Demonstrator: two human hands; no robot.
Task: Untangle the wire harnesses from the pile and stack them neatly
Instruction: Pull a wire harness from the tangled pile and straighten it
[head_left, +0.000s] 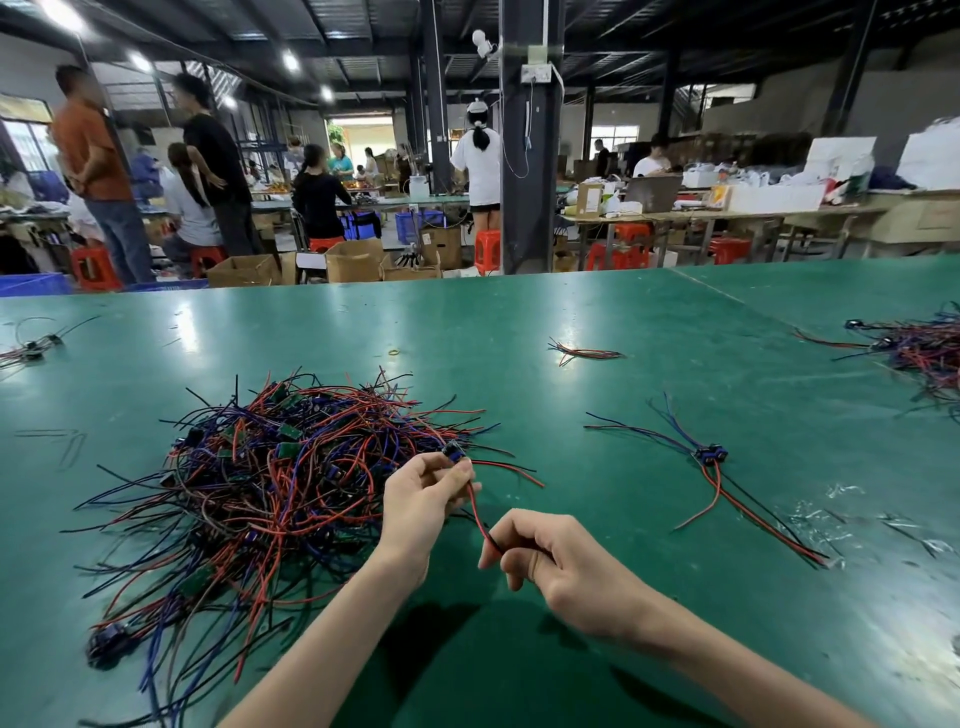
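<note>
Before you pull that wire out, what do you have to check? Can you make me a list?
1. Left hand pinches the blue connector: ok.
2. Right hand pinches the red and black wires lower down: ok.
3. This harness is free of the pile: cannot tell. The connector sits right at the tangle's edge.
4. A stack has been started on the right, with connectors together: ok.
5. The green table between the hands and the stack has no stray wires: ok.
</note>
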